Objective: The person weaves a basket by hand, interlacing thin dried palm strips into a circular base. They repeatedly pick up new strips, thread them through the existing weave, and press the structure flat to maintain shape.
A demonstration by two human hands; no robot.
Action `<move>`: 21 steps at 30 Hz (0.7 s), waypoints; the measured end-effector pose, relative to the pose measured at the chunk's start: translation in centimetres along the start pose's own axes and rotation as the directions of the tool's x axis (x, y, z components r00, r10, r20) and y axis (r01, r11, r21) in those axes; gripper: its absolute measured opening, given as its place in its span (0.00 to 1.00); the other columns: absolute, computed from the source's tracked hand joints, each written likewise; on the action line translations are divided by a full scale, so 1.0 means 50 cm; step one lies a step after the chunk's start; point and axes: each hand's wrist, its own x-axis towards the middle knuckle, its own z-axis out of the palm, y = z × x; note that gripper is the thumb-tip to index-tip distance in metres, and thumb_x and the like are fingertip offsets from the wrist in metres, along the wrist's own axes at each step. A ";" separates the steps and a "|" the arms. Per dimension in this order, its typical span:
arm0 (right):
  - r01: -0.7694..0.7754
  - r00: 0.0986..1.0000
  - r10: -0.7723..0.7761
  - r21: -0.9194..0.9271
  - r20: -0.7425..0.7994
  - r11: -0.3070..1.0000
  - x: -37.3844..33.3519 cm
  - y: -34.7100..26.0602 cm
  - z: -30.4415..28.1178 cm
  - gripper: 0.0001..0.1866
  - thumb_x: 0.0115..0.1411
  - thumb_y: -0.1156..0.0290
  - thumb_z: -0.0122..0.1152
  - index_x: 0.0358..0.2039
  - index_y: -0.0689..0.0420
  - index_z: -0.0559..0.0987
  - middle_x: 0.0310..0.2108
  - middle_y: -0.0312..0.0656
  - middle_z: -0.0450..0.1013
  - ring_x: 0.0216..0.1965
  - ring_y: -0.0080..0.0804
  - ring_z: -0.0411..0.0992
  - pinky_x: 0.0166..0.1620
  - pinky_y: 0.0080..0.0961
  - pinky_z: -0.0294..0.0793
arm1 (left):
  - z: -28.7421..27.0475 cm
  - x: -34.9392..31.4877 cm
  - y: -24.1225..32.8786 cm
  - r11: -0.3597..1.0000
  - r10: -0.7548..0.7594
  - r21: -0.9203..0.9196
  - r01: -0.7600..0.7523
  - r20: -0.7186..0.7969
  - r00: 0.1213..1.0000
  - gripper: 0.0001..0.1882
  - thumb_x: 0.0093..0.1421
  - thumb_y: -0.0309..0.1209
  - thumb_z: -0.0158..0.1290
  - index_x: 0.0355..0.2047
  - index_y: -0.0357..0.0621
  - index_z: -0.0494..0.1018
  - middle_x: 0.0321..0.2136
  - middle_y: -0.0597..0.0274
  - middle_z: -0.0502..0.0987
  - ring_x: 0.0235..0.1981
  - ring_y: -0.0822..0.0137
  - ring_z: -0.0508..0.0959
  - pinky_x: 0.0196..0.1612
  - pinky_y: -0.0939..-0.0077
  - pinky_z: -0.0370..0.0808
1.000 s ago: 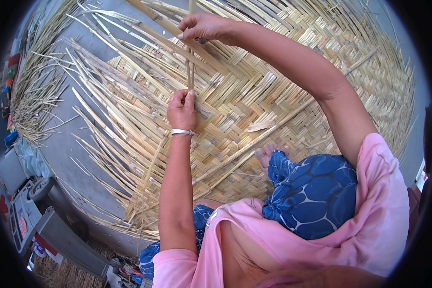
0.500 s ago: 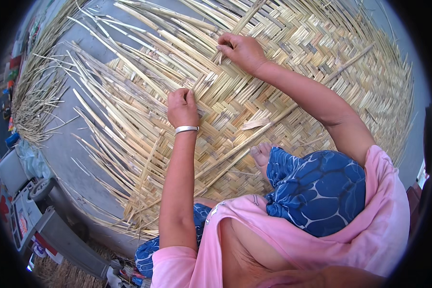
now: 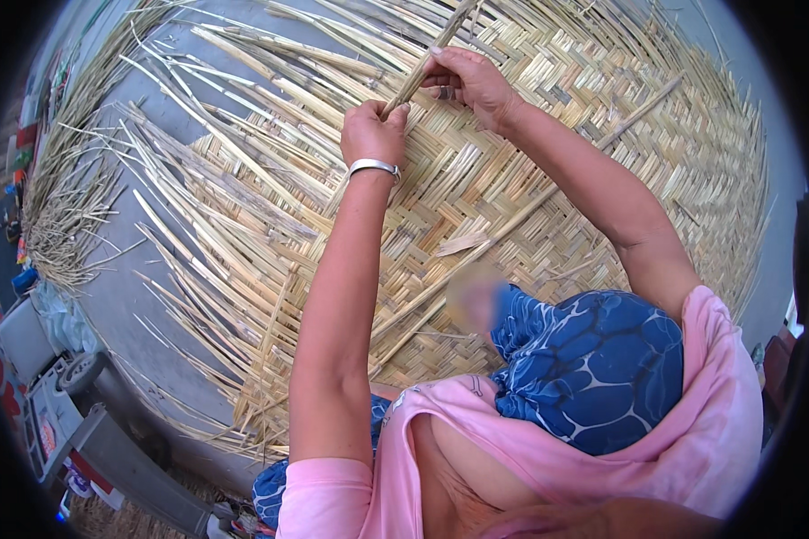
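Observation:
A long split reed strip [image 3: 413,85] runs slantwise over the far part of a half-woven reed mat [image 3: 476,193]. My left hand [image 3: 375,135], with a silver bangle at the wrist, closes round the strip's near end. Farther along, my right hand [image 3: 476,85] pinches the same strip between thumb and fingers. Left of my hands, loose reed ends [image 3: 216,189] fan out unwoven from the mat. The tight zigzag weave spreads to the right and toward me.
Across the mat lies a long straight reed [image 3: 512,229], with a short loose reed piece [image 3: 461,243] beside it. A bundle of reeds [image 3: 72,198] rests on the grey floor [image 3: 144,305] at the left. A grey wheeled thing [image 3: 108,440] stands at the lower left.
My left hand has moved away from me and to the right, onto the reed strip. The right hand has shifted slightly right and away, now pinching the strip.

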 end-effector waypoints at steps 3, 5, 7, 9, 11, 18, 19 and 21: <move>-0.048 0.995 0.051 -0.031 0.085 0.998 0.051 -0.019 -0.009 0.14 0.63 0.60 0.45 0.30 0.56 0.73 0.30 0.34 0.71 0.35 0.20 0.71 0.40 0.18 0.72 | 0.007 0.004 0.007 0.998 -0.062 0.007 0.063 -0.086 0.994 0.15 0.49 0.42 0.58 0.23 0.41 0.76 0.27 0.51 0.74 0.29 0.54 0.75 0.36 0.65 0.70; -0.061 0.990 0.083 -0.181 0.117 0.982 0.090 -0.024 0.020 0.12 0.63 0.62 0.46 0.32 0.57 0.73 0.30 0.36 0.72 0.36 0.19 0.72 0.40 0.16 0.73 | 0.012 -0.001 0.000 0.992 -0.075 -0.115 0.052 -0.205 0.976 0.17 0.49 0.41 0.57 0.19 0.38 0.72 0.17 0.51 0.72 0.19 0.55 0.72 0.28 0.66 0.69; 0.121 0.980 -0.038 -0.434 0.194 0.893 0.129 -0.013 0.047 0.11 0.60 0.64 0.51 0.35 0.59 0.73 0.32 0.37 0.73 0.36 0.25 0.73 0.39 0.23 0.73 | 0.033 0.020 -0.041 0.973 -0.088 -0.229 0.016 -0.309 0.947 0.17 0.52 0.38 0.57 0.16 0.38 0.70 0.12 0.61 0.71 0.13 0.69 0.69 0.19 0.74 0.66; 0.378 0.920 -0.164 -0.696 0.356 0.610 0.164 -0.007 0.075 0.11 0.56 0.66 0.54 0.36 0.60 0.72 0.32 0.40 0.74 0.35 0.31 0.74 0.39 0.28 0.72 | 0.046 0.036 -0.076 0.935 -0.115 -0.355 0.007 -0.283 0.952 0.16 0.53 0.35 0.56 0.15 0.40 0.67 0.12 0.63 0.69 0.11 0.71 0.68 0.15 0.77 0.64; 0.366 0.929 -0.079 -0.869 0.361 0.334 0.184 -0.002 0.093 0.14 0.51 0.67 0.57 0.36 0.61 0.72 0.32 0.45 0.74 0.35 0.40 0.73 0.39 0.33 0.71 | 0.036 0.030 -0.058 0.879 -0.165 -0.475 0.040 -0.225 0.960 0.15 0.54 0.33 0.55 0.15 0.41 0.65 0.11 0.64 0.68 0.09 0.73 0.68 0.12 0.79 0.62; 0.301 0.954 -0.056 -0.937 0.296 0.176 0.222 0.019 0.122 0.18 0.42 0.67 0.61 0.35 0.59 0.74 0.30 0.51 0.74 0.33 0.47 0.73 0.36 0.36 0.71 | 0.005 0.002 -0.016 0.764 -0.264 -0.628 0.150 -0.092 0.960 0.15 0.55 0.33 0.54 0.17 0.41 0.63 0.13 0.63 0.69 0.08 0.72 0.69 0.09 0.81 0.64; 0.296 0.955 -0.071 -0.934 0.287 0.199 0.220 0.013 0.129 0.18 0.42 0.67 0.62 0.35 0.59 0.74 0.30 0.51 0.74 0.32 0.45 0.73 0.35 0.35 0.71 | 0.003 0.000 -0.015 0.758 -0.278 -0.633 0.160 -0.092 0.956 0.15 0.56 0.33 0.54 0.18 0.41 0.63 0.14 0.62 0.69 0.08 0.72 0.69 0.09 0.82 0.65; 0.243 0.961 0.042 -0.907 0.273 0.343 0.217 -0.008 0.126 0.16 0.43 0.67 0.62 0.34 0.60 0.75 0.28 0.47 0.74 0.31 0.37 0.73 0.34 0.31 0.70 | 0.004 -0.001 -0.017 0.691 -0.322 -0.698 0.186 -0.067 0.944 0.14 0.56 0.33 0.53 0.20 0.41 0.64 0.14 0.62 0.70 0.08 0.72 0.70 0.09 0.82 0.66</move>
